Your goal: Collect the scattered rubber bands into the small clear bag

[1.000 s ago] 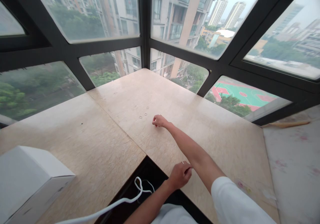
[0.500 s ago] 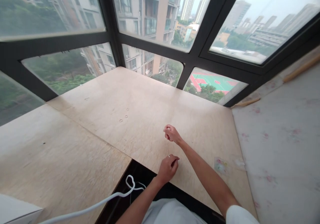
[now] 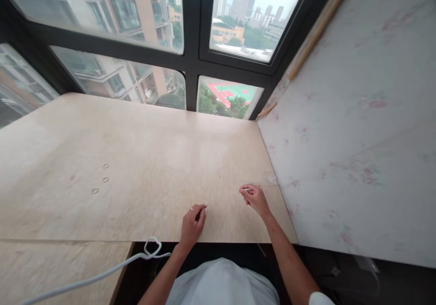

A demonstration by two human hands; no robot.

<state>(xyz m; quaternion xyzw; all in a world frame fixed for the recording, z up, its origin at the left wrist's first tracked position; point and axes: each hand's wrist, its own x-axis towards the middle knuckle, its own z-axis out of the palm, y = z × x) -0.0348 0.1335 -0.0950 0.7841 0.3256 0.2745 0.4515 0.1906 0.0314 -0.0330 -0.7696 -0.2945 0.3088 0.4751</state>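
Observation:
My left hand [image 3: 193, 225] rests near the table's front edge with its fingers curled in and a thin ring on one finger. Whether anything small is between its fingertips is hidden. My right hand [image 3: 254, 198] is farther right, its thumb and fingers drawn together; what they hold, if anything, I cannot make out. It covers most of a small clear plastic packet, and a clear plastic piece [image 3: 271, 179] shows just beyond it by the wall. Three small thin rings [image 3: 105, 179] lie apart on the pale wooden tabletop [image 3: 153, 159], well left of both hands.
A white cable [image 3: 85, 281] runs across the lower left board and loops at the dark gap by my body. Dark-framed windows [image 3: 192, 64] bound the far side. A flower-patterned wall [image 3: 340, 137] closes the right side.
My view has swung right, so the rings appear farther left. My right hand has moved right, over the plastic packet. My left hand keeps its curled shape.

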